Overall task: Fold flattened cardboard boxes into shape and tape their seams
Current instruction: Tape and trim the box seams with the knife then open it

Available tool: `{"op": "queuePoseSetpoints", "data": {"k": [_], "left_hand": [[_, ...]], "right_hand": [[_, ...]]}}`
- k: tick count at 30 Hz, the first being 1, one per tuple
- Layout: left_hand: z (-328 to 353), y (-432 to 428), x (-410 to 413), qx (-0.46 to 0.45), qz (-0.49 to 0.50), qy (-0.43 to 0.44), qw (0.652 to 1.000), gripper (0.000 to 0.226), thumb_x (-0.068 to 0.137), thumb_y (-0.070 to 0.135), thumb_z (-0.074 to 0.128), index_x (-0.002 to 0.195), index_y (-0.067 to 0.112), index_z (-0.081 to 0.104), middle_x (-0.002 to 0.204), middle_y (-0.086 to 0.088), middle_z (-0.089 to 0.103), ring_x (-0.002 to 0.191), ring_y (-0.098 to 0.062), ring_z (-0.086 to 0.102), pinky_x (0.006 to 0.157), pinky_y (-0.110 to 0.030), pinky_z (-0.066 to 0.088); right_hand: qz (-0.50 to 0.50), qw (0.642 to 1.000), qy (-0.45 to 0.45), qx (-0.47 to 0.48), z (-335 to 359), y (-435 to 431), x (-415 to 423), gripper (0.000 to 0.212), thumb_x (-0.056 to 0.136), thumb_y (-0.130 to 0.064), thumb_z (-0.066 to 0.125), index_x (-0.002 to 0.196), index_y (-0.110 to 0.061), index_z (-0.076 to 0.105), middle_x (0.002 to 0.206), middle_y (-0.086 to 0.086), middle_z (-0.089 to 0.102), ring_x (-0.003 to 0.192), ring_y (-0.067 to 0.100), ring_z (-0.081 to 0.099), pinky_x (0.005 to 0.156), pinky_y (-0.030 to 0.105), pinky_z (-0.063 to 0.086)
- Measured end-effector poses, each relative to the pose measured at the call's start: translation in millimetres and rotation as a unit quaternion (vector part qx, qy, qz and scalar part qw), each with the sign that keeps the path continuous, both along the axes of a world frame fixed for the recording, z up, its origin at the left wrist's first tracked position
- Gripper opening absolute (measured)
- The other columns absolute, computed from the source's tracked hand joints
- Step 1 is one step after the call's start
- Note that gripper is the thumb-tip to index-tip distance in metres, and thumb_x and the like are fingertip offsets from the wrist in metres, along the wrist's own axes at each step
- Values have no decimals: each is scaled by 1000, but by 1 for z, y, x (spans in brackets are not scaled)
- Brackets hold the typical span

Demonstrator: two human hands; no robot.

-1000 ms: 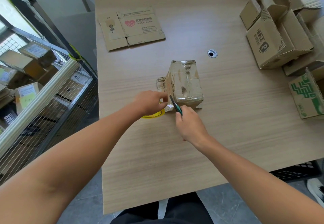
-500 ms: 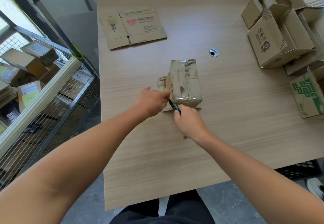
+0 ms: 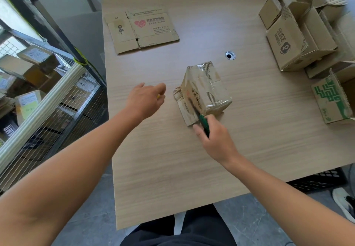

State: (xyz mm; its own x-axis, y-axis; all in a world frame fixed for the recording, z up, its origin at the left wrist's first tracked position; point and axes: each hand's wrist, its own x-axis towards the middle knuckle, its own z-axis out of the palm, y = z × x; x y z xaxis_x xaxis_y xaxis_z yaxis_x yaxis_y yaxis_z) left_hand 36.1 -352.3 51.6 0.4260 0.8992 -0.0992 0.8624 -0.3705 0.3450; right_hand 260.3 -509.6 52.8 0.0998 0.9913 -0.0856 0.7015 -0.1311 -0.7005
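Observation:
A small taped cardboard box stands in the middle of the wooden table, with a loose flap lying flat at its left base. My right hand grips a green-handled cutter whose blade lies against the box's left face. My left hand hovers over the table to the left of the box, apart from it. Its fingers curl over a yellow tape roll, of which only a sliver shows.
A flattened printed box lies at the far left of the table. Several folded open boxes and a green-patterned box crowd the right edge. A cable grommet sits behind the taped box. A wire cage of parcels stands left.
My left hand has pulled away leftward from the box's corner. My right hand with the cutter has stayed at the box's near left side.

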Motion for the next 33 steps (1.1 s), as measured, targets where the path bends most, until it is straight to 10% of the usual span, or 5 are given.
{"op": "queuePoseSetpoints", "data": {"k": [5,11,18,27,33], "left_hand": [[-5,-7,7,-19,0,-14,1000,11,101,36,46,94,28,42,76,5,56,81,-28,58,115,-40,29],[-13,-7,15,3,5,-30,1000,11,101,34,46,92,30,41,77,2,65,65,-22,46,117,-38,27],[-19,5,26,42,12,-41,998,12,102,35,42,96,25,44,78,3,64,67,-22,49,115,-40,32],[-1,7,26,94,45,-26,994,17,102,41,47,99,24,49,79,2,62,70,-29,54,64,-34,29],[-5,-22,73,37,-36,-10,999,19,101,42,46,100,23,51,93,3,67,81,-31,61,68,-32,29]], "right_hand": [[-53,971,-88,215,-15,41,35,25,94,-18,70,101,3,58,107,15,59,101,36,50,94,34,37],[50,981,-80,168,-48,62,58,38,90,-31,76,105,0,59,137,10,60,136,30,51,119,61,25],[74,948,-154,270,-77,79,52,35,80,-30,85,87,-3,65,121,13,68,123,32,61,114,56,38],[338,916,-139,168,-36,110,158,30,64,14,74,89,1,64,119,16,68,114,37,64,110,60,41],[207,973,-51,86,-32,101,138,29,88,-29,75,99,-9,57,101,4,56,98,27,49,87,39,44]]}}
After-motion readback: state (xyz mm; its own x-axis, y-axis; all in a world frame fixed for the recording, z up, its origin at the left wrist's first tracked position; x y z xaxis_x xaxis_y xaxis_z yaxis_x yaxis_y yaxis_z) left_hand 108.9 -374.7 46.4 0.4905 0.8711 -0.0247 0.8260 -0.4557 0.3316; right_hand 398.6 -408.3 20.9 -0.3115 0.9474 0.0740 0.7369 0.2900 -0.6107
